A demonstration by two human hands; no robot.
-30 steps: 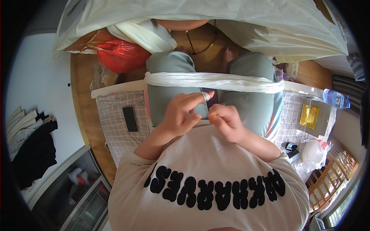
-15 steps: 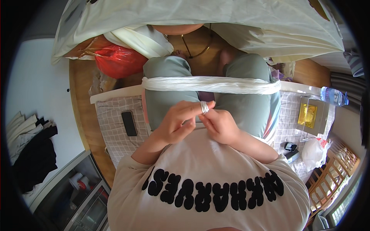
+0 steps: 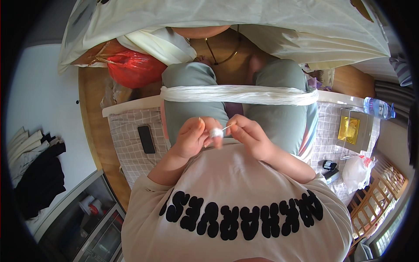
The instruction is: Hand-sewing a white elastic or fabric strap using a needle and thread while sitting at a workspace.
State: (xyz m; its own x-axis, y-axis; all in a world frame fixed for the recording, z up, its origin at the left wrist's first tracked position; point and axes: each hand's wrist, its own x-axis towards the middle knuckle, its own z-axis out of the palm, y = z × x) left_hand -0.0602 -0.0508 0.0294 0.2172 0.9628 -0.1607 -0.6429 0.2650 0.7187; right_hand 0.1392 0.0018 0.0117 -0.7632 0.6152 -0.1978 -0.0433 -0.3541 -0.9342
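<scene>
While the left hand point(image 3: 188, 139) carries a white winding point(image 3: 215, 132) around at least one finger, the right hand point(image 3: 254, 140) pinches a thin white strand point(image 3: 226, 127) just to the right of it, its grip narrow, with thumb and forefinger together. The strand spans the small gap between the right fingertips and the winding. On the left hand the thumb points up and the fingers are curled; whether that grip closes on anything else I cannot tell. Both hands are in front of the cream shirt point(image 3: 227, 174), above the lap.

Just beyond them, a white skein point(image 3: 240, 94) stretches taut from left to right across both knees of the grey-green trousers point(image 3: 279, 124), bending around the outer side of each leg.

To the left, a dark phone point(image 3: 146, 139) lies flat on a checked cloth point(image 3: 123, 131). Farther off on that side sits a red plastic bag point(image 3: 135, 70), knotted at the top, near a cream drape point(image 3: 227, 13) that hangs across the far side. To the right are a clear bottle point(image 3: 377, 108) lying on its side, a box with a yellow panel point(image 3: 348, 130), and nearer, a white plastic bag point(image 3: 357, 173) beside small black items point(image 3: 329, 165).
</scene>
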